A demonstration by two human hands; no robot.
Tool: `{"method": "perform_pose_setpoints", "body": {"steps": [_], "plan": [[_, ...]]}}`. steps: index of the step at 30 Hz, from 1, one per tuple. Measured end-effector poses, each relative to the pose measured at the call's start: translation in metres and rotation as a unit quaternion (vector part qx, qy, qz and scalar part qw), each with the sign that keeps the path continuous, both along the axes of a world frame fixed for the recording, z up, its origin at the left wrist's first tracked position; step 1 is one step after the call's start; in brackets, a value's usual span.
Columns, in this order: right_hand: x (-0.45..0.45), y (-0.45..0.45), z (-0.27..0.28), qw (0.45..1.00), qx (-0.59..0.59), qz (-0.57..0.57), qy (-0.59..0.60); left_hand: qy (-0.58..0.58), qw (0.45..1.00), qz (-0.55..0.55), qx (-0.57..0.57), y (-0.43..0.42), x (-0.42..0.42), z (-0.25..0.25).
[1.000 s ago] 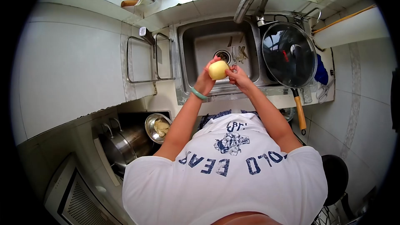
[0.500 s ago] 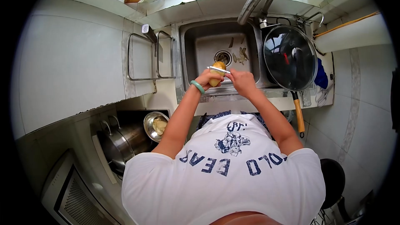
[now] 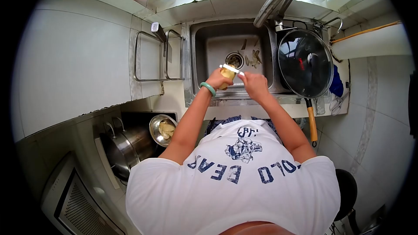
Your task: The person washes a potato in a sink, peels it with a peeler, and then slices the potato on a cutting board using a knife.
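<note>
My left hand [image 3: 217, 79], with a green bangle [image 3: 208, 88] at the wrist, is closed round a yellow potato [image 3: 227, 73] over the near edge of the sink. The potato looks partly peeled. In my right hand [image 3: 256, 84] is a peeler [image 3: 235, 69], its pale head lying across the far end of the potato. Below my hands is the steel sink [image 3: 213, 45]. Strips of peel [image 3: 252, 58] lie on its floor, right of the drain [image 3: 234, 60], which also has scraps in it.
A tap [image 3: 277, 1] arches over the sink's back right. To the right stands a lidded pan [image 3: 305, 64] with a wooden handle jutting toward me. At lower left a metal bowl [image 3: 157, 123] holds pale pieces beside a steel pot [image 3: 130, 143]. A wire rack [image 3: 136, 58] stands left.
The peeler has shifted slightly toward the far end of the potato, and my right hand has moved a little with it. My left hand still grips the potato.
</note>
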State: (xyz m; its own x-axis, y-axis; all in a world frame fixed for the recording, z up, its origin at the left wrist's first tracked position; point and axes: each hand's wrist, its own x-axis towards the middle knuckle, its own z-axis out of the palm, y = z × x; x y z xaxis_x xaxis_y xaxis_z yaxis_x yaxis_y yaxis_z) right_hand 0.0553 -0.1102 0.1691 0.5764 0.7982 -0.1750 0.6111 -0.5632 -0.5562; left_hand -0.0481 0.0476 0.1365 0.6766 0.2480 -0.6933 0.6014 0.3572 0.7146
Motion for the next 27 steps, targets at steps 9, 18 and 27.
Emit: {"method": "perform_pose_setpoints", "body": {"steps": [9,18,27], "plan": [[0.029,-0.008,-0.072,0.99,-0.058,-0.123,0.046,-0.024,0.998,-0.049,0.018,-0.003,-0.002,0.003],[0.028,-0.001,-0.001,0.668,0.14,-0.147,0.716,-0.137,0.971,0.112,-0.164,-0.005,-0.004,0.035],[0.028,-0.006,0.005,0.751,0.126,-0.116,0.638,-0.204,0.956,0.156,-0.145,-0.006,-0.002,0.046]]}}
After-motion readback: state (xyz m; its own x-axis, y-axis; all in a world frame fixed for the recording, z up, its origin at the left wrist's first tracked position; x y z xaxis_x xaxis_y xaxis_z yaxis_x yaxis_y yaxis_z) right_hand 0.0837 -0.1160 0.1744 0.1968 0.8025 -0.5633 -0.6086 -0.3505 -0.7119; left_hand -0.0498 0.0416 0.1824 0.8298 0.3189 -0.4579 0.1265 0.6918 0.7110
